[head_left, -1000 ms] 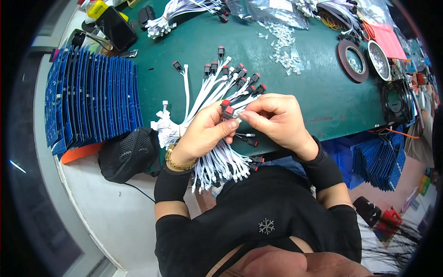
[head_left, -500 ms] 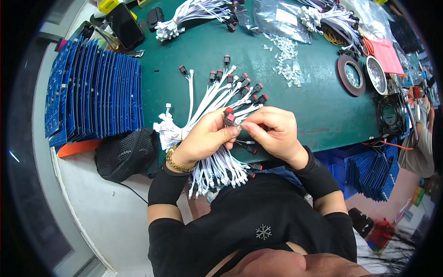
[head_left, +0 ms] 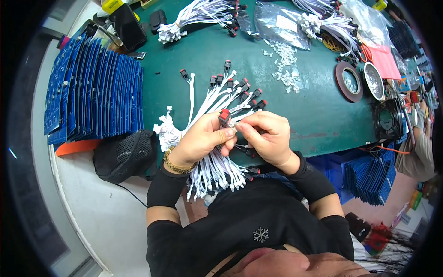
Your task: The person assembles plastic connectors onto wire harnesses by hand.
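My left hand (head_left: pixel 201 138) is closed around a red-topped black push-button switch (head_left: pixel 224 117), held upright at the fingertips. Beside it my right hand (head_left: pixel 269 137) pinches at the switch's underside, where a small clear piece seems to sit; the fingers mostly hide it. Under and around my left hand lies a bundle of white cables (head_left: pixel 210 102), several ending in similar red-and-black switches. White plug ends (head_left: pixel 167 131) gather left of the hand, and more cable ends (head_left: pixel 214 177) hang over the table's near edge. Small clear plastic pieces (head_left: pixel 287 69) are scattered farther back on the green table (head_left: pixel 323 121).
Blue circuit boards (head_left: pixel 99 92) stand in a row at left, above a black mesh bag (head_left: pixel 127 156). Another cable bundle (head_left: pixel 198 21) and a clear plastic bag (head_left: pixel 277 23) lie at the back. Tape roll (head_left: pixel 340 81), white bowl (head_left: pixel 367 81) and fan (head_left: pixel 386 119) are at right.
My right hand has shifted slightly left and closer to the switch. The switch is tilted a little differently in my left hand, and the whole view has moved slightly.
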Motion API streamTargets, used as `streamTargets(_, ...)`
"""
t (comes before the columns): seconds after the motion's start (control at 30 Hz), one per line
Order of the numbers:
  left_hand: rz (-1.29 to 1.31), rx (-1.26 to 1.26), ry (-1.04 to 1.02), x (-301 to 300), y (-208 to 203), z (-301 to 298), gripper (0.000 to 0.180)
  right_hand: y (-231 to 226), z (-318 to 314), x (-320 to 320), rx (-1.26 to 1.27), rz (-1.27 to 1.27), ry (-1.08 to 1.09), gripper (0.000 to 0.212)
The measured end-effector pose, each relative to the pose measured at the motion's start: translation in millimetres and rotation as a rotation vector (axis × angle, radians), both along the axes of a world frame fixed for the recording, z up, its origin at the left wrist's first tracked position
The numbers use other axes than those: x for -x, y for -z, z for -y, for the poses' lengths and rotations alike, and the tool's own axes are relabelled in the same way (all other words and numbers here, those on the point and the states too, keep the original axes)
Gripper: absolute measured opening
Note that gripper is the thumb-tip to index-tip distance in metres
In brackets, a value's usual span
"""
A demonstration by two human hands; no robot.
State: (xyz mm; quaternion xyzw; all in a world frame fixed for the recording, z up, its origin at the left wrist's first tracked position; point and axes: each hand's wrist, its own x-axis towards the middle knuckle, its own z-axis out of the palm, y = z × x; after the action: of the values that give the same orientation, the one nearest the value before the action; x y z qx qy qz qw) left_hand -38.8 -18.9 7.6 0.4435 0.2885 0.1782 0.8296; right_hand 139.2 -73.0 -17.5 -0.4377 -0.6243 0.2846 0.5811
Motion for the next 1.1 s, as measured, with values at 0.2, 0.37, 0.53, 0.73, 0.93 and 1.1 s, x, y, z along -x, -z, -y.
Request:
streamTargets(0.2, 0.078, 0.043, -0.07, 0, 1, -1, 0.014, -7, -2, 6, 0.219, -0.132, -0.027, 0.004)
streamTargets(0.37, 0.102, 0.057, -0.095, 1, 6, -3, 0.014, -4, -5, 13, 0.016, 0.022, 0.097, 0.004)
streamTargets(0.53, 0.137, 0.108, -0.07, 1, 4, -6, 0.016, 1, -10, 16, -0.071, 0.032, 0.14, 0.004)
streamTargets(0.73, 0.14, 0.118, -0.052, -1, 7, -6, 0.016, -4, -9, 11, 0.252, -0.158, 0.032, 0.009)
streamTargets(0.93, -0.06, -0.048, -0.139, -8, 5, 3, 0.015, -7, -11, -11, 0.495, -0.284, -0.161, 0.014)
streamTargets(1.1, -0.209, -0.131, -0.123, -5, 0, 0, 0.018, -6, -10, -18, 0.495, -0.315, -0.232, 0.014)
